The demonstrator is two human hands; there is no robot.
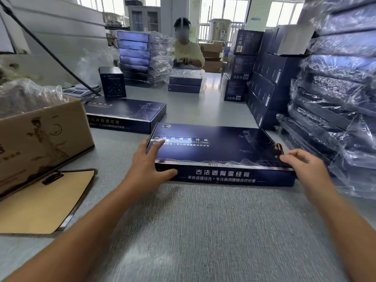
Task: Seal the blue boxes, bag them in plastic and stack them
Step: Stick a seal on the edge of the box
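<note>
A flat dark blue box (219,147) with white lettering lies closed on the grey table (203,231) in front of me. My left hand (149,161) holds its near left corner, fingers spread on the lid and thumb along the front face. My right hand (305,166) is at the near right corner, blurred, with loosely bent fingertips touching the lid edge beside a small dark sticker (277,148). A second blue box (126,113) lies behind it to the left. Plastic-bagged blue boxes (335,98) are stacked high on the right.
A brown cardboard carton (40,139) with plastic in it stands at the left, with a flat cardboard sheet (40,202) before it. Farther back are a small upright dark box (113,82), a scale (81,90), another bagged stack (140,55), dark cartons (270,78) and a person (188,51).
</note>
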